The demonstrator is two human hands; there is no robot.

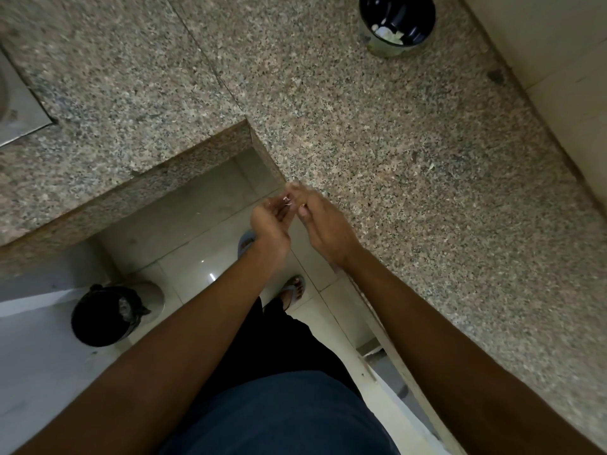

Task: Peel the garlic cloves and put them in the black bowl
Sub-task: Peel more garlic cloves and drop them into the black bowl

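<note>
A small garlic clove (287, 200) with papery skin is pinched between the curled fingers of the left hand (271, 221) and right hand (323, 224), the black bowl (396, 21) being well ahead, nearer the right hand.

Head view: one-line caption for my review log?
Both hands, left hand and right hand, work a garlic clove far from the black bowl.

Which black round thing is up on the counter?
The black bowl with white pieces inside sits on the granite counter, far from the hands. The black-lined bin stands down on the floor.
</note>
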